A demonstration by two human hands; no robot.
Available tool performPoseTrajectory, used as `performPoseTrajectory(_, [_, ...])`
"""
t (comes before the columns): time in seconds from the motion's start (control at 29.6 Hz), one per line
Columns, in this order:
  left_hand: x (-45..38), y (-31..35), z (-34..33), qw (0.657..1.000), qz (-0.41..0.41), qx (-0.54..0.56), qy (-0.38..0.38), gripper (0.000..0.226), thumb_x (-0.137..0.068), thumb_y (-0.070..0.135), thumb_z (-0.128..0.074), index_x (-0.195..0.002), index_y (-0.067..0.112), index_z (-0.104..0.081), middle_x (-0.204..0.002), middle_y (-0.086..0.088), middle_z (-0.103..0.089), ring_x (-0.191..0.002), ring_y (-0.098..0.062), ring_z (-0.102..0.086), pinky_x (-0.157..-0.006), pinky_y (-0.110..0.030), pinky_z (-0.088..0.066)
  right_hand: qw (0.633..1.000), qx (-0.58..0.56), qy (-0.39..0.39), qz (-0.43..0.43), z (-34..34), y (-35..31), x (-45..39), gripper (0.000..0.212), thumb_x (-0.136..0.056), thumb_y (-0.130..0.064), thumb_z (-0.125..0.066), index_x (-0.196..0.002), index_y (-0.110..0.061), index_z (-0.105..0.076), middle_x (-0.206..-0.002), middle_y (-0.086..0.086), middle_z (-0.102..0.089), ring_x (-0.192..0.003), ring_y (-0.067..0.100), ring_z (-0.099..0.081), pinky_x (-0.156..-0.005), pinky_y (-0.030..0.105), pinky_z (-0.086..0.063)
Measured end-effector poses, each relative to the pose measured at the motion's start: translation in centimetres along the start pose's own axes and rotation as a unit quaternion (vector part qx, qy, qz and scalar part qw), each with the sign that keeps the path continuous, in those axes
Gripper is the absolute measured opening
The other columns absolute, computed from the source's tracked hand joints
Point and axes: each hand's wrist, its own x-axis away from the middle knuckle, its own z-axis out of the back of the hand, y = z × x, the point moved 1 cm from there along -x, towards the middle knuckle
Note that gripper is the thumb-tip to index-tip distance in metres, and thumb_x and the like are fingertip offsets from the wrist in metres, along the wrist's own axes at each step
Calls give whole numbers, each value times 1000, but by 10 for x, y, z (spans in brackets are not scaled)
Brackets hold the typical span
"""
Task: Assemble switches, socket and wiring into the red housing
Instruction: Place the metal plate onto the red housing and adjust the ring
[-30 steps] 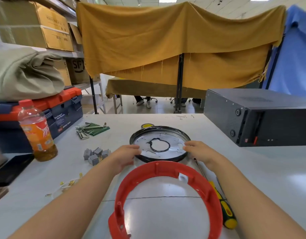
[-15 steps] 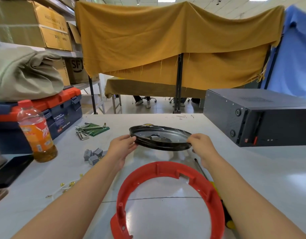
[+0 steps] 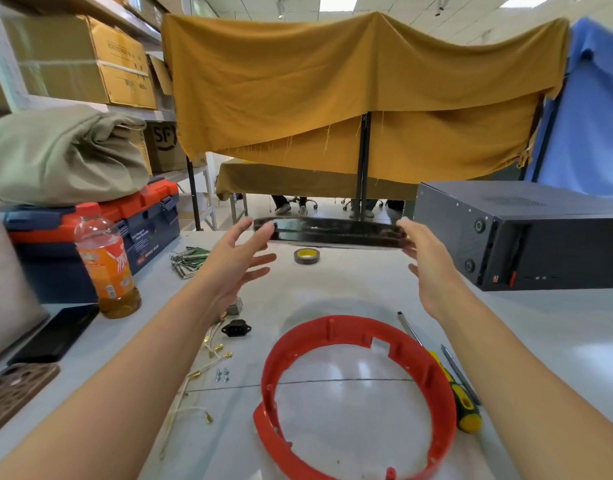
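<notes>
Surface [image 3: 557, 334], white, carries everything. Grey box [image 3: 526, 237] stands beyond and outboard of the right hand, close to its knuckles. Toolbox [image 3: 132, 233] and drink bottle [image 3: 106, 261] stand outboard of the left hand, well apart from it.

Red housing [image 3: 357, 396]: open ring lying flat, below and nearer the body than both hands, between the forearms. Slightly closer to the right forearm. No switches, socket or wiring fitted in it as far as can be seen.

Black round plate [image 3: 331, 232]: held in the air between the hands, seen edge-on, roughly level, long axis running hand to hand. It sits directly beyond and above the housing. Judgement: whether it goes down onto the ring or gets set aside, the path toward the body is open; the grey box crowds any swing to the right.

Left hand [image 3: 241, 261]: fingers spread and mostly straight, fingertips pressing the plate's left rim. Right hand [image 3: 424, 258]: fingers straight, pressing the right rim. The hands are apart, the plate squeezed between them, not wrapped.

Screwdriver [image 3: 461, 393] lies against the ring's outer right side, under the right forearm.

Tape roll [image 3: 307, 256] on the surface under the plate.

Black socket [image 3: 236, 329] just under the left wrist; wires [image 3: 211, 351] with metal terminals trail beneath the left forearm; two small screws [image 3: 222, 374] just beside them.
</notes>
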Motion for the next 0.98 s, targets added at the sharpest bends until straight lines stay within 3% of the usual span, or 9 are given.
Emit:
performPoseTrajectory(0.1, [4,2,-2,999,10,-34,27,84,-59,63,-66,-129,21,-49,-122,-6,-55,-108,-23,-58,-82,-31,-52,1000,-18,-1,13,-1,-11,9,21,-90,-51,-46,-102,-37,-58,-124,-8,-51,-124,17,-42,-105,41,-29])
performPoseTrajectory(0.2, [11,7,-3,998,-4,-45,51,79,-56,72,-61,-114,19,-56,-115,-4,-62,-104,-19,-59,-89,-32,-46,999,11,20,27,1,-21,18,20,-85,-56,-50,-90,-39,-60,-127,0,-51,-122,21,-45,-106,45,-33])
performPoseTrajectory(0.27, [14,10,-4,995,-13,-70,66,63,-65,76,-55,-101,24,-56,-106,1,-66,-99,-15,-61,-84,-32,-45,999,13,37,37,4,-25,21,25,-83,-59,-52,-87,-37,-62,-127,4,-52,-117,19,-50,-104,44,-37])
performPoseTrajectory(0.34, [16,12,-5,994,-19,-77,76,52,-73,75,-50,-95,28,-55,-98,6,-68,-94,-12,-63,-77,-31,-44,998,0,50,46,6,-31,22,28,-83,-58,-54,-83,-32,-63,-116,1,-62,-102,10,-59,-89,33,-45])
performPoseTrajectory(0.41, [19,14,-6,993,-31,-79,84,51,-74,75,-49,-94,29,-55,-94,7,-69,-90,-11,-64,-72,-30,-45,997,-12,58,50,7,-36,24,30,-85,-56,-55,-78,-28,-65,-88,-10,-72,-80,0,-64,-73,24,-44])
performPoseTrajectory(0.44, [21,15,-6,992,-36,-79,88,51,-74,76,-49,-94,29,-56,-93,8,-69,-88,-10,-65,-71,-30,-46,997,-15,63,47,8,-38,25,31,-85,-56,-55,-78,-28,-66,-80,-13,-72,-77,1,-64,-72,24,-44])
performPoseTrajectory(0.68, [33,21,-8,992,-56,-78,83,46,-76,72,-52,-95,31,-58,-93,7,-70,-88,-11,-66,-72,-30,-48,995,-52,82,8,17,-41,31,25,-90,-49,-52,-88,-27,-64,-95,-3,-69,-97,15,-63,-91,30,-49])
performPoseTrajectory(0.84, [44,24,-9,993,-98,-51,47,38,-83,52,-61,-111,25,-58,-107,5,-64,-101,-10,-61,-88,-30,-48,993,-101,40,-55,27,-34,37,27,-91,-47,-52,-90,-22,-60,-93,4,-68,-90,16,-65,-85,27,-50])
performPoseTrajectory(0.98, [55,20,-9,993,-113,-34,0,36,-86,36,-63,-113,13,-60,-111,-5,-66,-105,-14,-63,-92,-28,-50,990,-122,40,-58,35,-27,45,11,-91,-14,-55,-81,-15,-59,-79,1,-59,-76,14,-58,-66,21,-47])
